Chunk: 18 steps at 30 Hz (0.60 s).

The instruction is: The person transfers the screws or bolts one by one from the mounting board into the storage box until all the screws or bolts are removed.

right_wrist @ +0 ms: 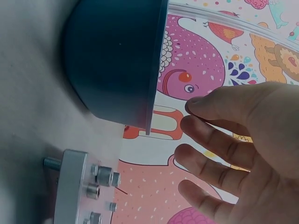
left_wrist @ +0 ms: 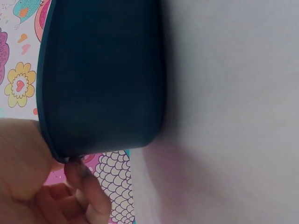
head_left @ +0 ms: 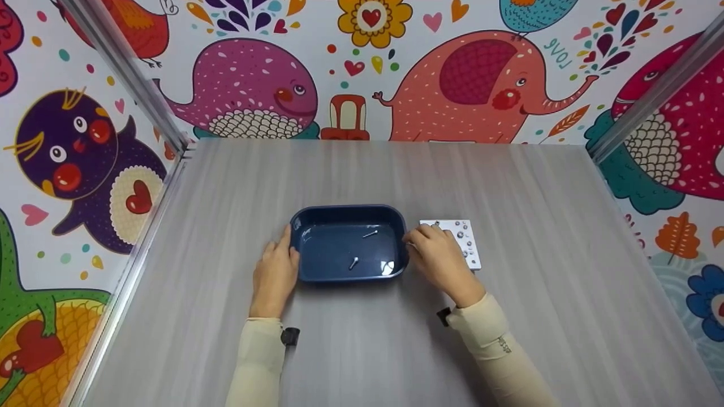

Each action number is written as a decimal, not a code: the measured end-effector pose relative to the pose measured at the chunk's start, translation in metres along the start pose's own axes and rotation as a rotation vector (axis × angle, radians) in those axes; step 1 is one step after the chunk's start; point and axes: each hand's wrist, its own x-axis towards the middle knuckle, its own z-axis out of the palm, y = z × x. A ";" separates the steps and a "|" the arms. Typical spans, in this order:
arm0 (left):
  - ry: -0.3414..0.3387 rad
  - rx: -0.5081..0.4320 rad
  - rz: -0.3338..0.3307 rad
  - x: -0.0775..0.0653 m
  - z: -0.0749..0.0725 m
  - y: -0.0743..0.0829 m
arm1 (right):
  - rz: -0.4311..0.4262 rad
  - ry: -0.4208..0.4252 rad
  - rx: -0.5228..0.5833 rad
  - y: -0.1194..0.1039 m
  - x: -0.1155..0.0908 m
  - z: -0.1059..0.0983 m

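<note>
A dark blue rectangular tray (head_left: pixel 325 249) sits on the table, with two small metal screws (head_left: pixel 354 263) lying apart in it. My left hand (head_left: pixel 275 277) grips the tray's left rim, fingers along its outer side. The left wrist view shows my fingertips right at the rim's corner. Between the tray and a pale metal plate (head_left: pixel 472 257) is my right hand (head_left: pixel 438 260), overlapping the plate's left part in the head view. Thumb and index fingertips (right_wrist: pixel 194 122) come close together near the tray's right rim; I cannot tell whether something small is between them.
Several bolts and nuts (right_wrist: pixel 105 176) stand on the plate, and a threaded end (right_wrist: pixel 52 163) sticks out from its underside. Walls with cartoon animals (head_left: pixel 475 90) close off the back and sides of the wood-grain table (head_left: pixel 350 345). A metal rail (head_left: pixel 130 254) runs along the left edge.
</note>
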 end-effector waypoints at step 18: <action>-0.010 0.006 -0.006 0.000 0.000 0.000 | -0.020 0.093 -0.034 0.029 -0.009 -0.020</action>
